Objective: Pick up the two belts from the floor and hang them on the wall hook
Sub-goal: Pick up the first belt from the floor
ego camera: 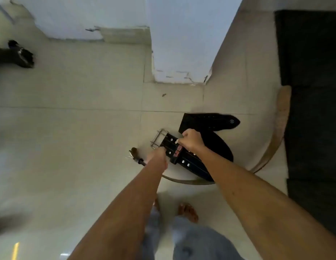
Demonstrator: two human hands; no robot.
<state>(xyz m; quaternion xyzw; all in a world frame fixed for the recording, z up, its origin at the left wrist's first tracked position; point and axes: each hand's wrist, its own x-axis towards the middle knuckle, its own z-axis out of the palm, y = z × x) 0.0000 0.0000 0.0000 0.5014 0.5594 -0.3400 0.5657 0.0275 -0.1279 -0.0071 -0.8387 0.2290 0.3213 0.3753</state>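
A wide black belt [206,145] with a silver buckle lies curled on the tiled floor just in front of a white wall corner. A thin tan belt [276,132] curves around it from the right and passes under its near side. My right hand [191,140] pinches the black belt's upper edge just behind the buckle. To its left, my left hand [157,156] is blurred and closed around the tan belt near its dark buckle end [134,152]. No wall hook is in view.
The white wall corner [178,44] juts out above the belts. A dark mat [313,91] covers the floor on the right. A dark object [17,55] lies far left. My bare feet [187,211] stand just behind the belts.
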